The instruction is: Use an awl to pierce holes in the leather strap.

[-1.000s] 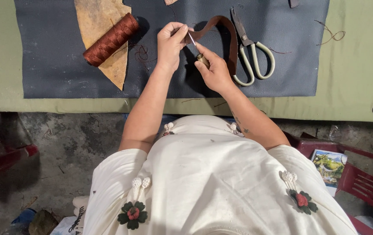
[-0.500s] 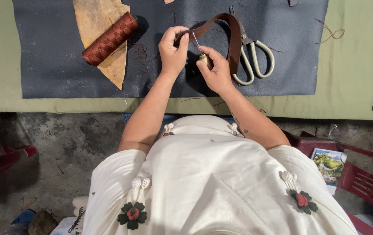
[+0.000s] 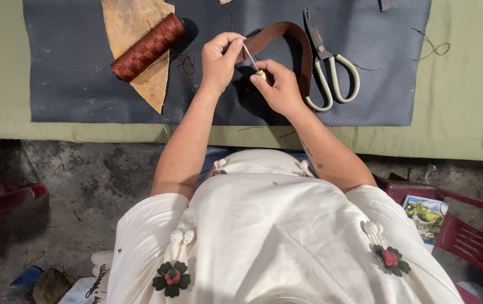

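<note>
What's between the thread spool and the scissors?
In the head view, both hands, an awl and the brown leather strap lie between spool and scissors.

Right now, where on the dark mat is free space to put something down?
Free: the dark mat left of the thread spool, and right of the scissors. Crowded: the middle, with both hands, brown strap and tan leather piece.

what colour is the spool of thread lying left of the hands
Reddish-brown. The cylindrical spool of waxed thread shows best in the head view, lying on a tan leather scrap.
</note>
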